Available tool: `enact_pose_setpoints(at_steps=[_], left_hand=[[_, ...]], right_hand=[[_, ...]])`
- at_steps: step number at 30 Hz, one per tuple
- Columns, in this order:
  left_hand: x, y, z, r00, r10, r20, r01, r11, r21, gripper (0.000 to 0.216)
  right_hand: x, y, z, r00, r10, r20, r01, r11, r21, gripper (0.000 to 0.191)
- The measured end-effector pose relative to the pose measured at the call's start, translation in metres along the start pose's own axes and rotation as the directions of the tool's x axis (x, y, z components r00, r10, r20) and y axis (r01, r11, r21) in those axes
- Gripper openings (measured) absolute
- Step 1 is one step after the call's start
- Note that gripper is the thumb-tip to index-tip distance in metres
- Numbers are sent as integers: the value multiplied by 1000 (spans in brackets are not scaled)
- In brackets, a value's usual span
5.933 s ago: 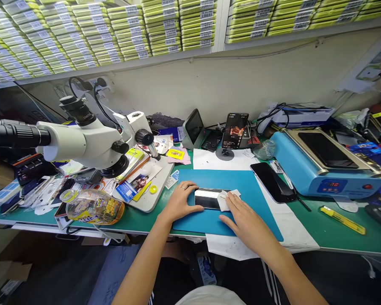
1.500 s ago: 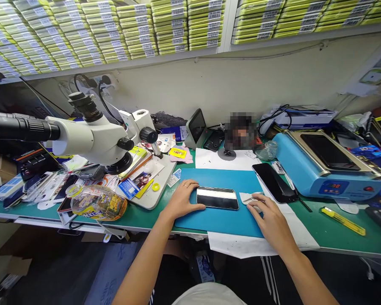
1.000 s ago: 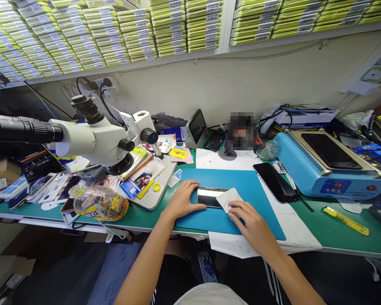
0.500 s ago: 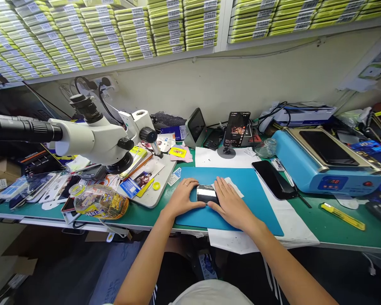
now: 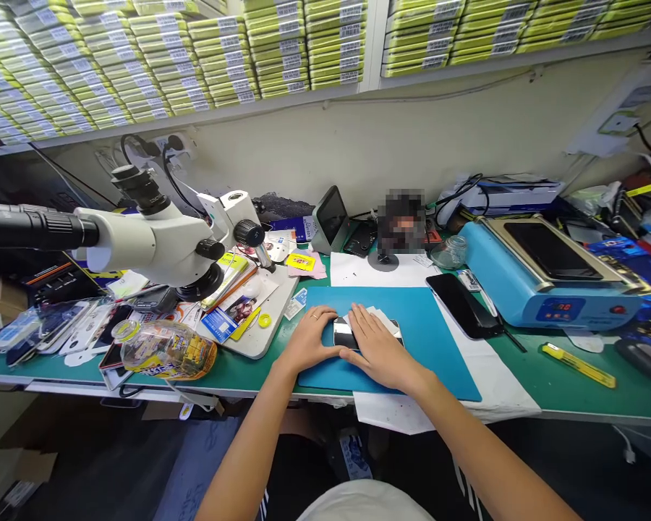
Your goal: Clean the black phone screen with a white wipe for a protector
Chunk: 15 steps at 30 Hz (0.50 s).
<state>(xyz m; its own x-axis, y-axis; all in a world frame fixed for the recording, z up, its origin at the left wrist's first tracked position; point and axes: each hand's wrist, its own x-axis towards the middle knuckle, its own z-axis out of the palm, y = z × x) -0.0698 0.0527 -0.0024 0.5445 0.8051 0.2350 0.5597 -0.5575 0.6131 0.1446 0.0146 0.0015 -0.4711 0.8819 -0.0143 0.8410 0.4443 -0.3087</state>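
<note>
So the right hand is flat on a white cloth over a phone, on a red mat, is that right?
Not quite: the head view shows the mat is blue, not red. The right hand is indeed flat on a white cloth over a phone.

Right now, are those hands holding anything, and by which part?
The left hand holds the phone by its left end; the right hand lies flat over a white wipe on top.

A phone-repair workshop is suggested by the green counter (image 5: 537,391), where a stereo microscope (image 5: 141,242), a blue digital-readout machine (image 5: 507,286) and a smartphone (image 5: 343,335) are set below shelved, barcoded packs (image 5: 336,51).
</note>
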Motion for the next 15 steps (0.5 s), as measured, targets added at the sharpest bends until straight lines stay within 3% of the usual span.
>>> enact_pose_setpoints(at_steps=[3, 10, 15], left_hand=[[0, -1, 1, 1000, 2, -1, -2, 1000, 5, 55], [-1, 2, -1, 1000, -20, -1, 20, 1000, 3, 59], [-1, -1, 1, 1000, -4, -12, 4, 1000, 1, 57]], right_hand=[[2, -3, 1, 1000, 12, -23, -12, 1000, 1, 94], [-32, -13, 23, 993, -48, -109, 41, 997, -57, 93], [-10, -12, 8, 999, -20, -32, 19, 1000, -17, 92]])
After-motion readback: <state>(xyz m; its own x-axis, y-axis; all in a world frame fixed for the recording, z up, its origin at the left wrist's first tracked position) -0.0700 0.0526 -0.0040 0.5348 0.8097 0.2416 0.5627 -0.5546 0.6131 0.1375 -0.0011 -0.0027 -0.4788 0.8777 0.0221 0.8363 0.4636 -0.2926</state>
